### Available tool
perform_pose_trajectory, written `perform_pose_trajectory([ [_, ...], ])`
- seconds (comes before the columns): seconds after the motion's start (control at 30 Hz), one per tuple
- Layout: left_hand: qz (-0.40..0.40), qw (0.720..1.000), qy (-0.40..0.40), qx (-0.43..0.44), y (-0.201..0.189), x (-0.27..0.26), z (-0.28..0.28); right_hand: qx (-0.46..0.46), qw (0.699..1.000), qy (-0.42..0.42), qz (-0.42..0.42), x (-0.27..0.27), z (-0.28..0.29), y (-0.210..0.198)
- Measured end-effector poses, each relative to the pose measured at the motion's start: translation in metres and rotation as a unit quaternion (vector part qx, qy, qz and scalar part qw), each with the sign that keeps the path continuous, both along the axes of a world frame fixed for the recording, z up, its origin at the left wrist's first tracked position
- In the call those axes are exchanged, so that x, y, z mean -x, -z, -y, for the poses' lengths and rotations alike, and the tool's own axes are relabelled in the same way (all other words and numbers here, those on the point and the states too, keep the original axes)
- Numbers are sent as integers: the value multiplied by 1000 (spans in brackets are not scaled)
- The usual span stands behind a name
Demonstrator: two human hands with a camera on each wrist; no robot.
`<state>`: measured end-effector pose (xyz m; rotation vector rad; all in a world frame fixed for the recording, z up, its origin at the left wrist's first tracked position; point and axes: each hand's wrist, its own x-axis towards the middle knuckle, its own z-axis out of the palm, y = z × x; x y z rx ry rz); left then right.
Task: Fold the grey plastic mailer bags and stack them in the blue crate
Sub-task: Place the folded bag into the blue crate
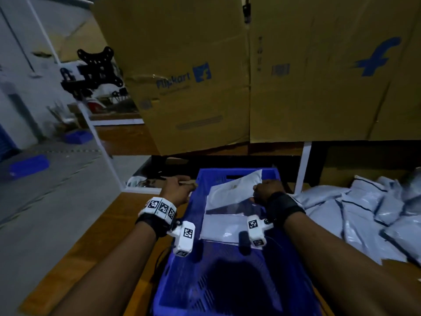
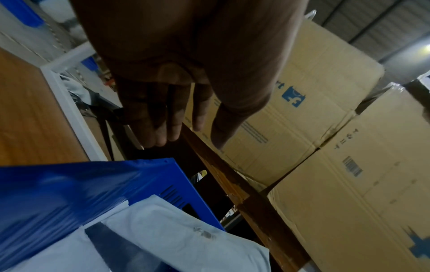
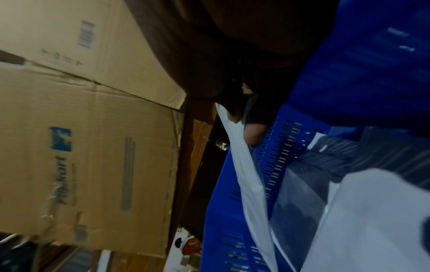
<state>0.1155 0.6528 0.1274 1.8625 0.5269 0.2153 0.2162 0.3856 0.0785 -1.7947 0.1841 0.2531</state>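
two folded mailer bags (image 1: pixel 222 225) at least already down in the blue crate (image 1: pixel 227 281), another grey mailer bag (image 1: pixel 234 187) pinched in the right hand (image 1: pixel 266 190) over the far end, not yet laid flat. left hand (image 1: pixel 176 187) relaxed, holding nothing, just beside the crate's left rim. plenty left, judging by the unfolded heap (image 1: pixel 369 210) on the table (image 1: pixel 109 226) to the right.

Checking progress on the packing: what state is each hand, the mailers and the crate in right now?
Left hand: open, fingers straight, holding nothing, over the crate's left rim.
Right hand: pinching the edge of the top mailer.
Top mailer: in the crate, one side lifted, tilted.
Folded mailer: lying flat in the crate.
Blue crate: open-topped, near half bare.
Loose mailers: unfolded heap on the table, right of the crate.
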Motion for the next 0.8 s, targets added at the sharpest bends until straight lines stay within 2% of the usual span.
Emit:
perform_pose_trajectory([
  [0.1,-15,999,32,-10,8,-26,-13,144,990,-11,7,-4,-19,9],
  [0.13,-23,999,44,-18,12,-33,-16,236,971,-40,22,-2,-24,12],
  [0.2,-37,996,71,-40,19,-43,-22,395,911,-104,50,-8,-31,25],
  [0.27,-38,995,86,-44,25,-50,-28,488,861,-139,46,-7,-35,34],
  [0.33,-39,994,97,-42,34,-57,-34,547,817,-175,43,-12,-36,50],
  [0.4,-40,992,113,-45,39,-61,-37,625,746,-231,19,-14,-36,60],
  [0.43,-43,991,116,-45,40,-63,-38,629,743,-229,11,-16,-36,60],
  [0.47,-42,991,118,-46,40,-64,-39,655,714,-247,15,-19,-35,64],
  [0.5,-41,991,119,-44,39,-66,-39,646,729,-227,16,-19,-34,65],
  [0.57,-42,991,120,-48,39,-69,-40,663,710,-240,-1,-21,-35,62],
  [0.6,-44,991,118,-51,40,-72,-41,659,712,-242,-6,-20,-35,61],
  [0.63,-47,991,115,-52,41,-74,-41,642,733,-225,-6,-20,-34,58],
  [0.67,-46,991,114,-56,42,-75,-42,641,732,-229,-9,-24,-32,63],
  [0.7,-49,991,113,-60,43,-77,-43,624,751,-217,-15,-21,-35,61],
  [0.73,-49,990,112,-63,45,-78,-44,614,755,-227,-30,-21,-36,60],
  [0.8,-52,990,111,-67,47,-82,-46,554,806,-208,-21,-27,-37,67],
])
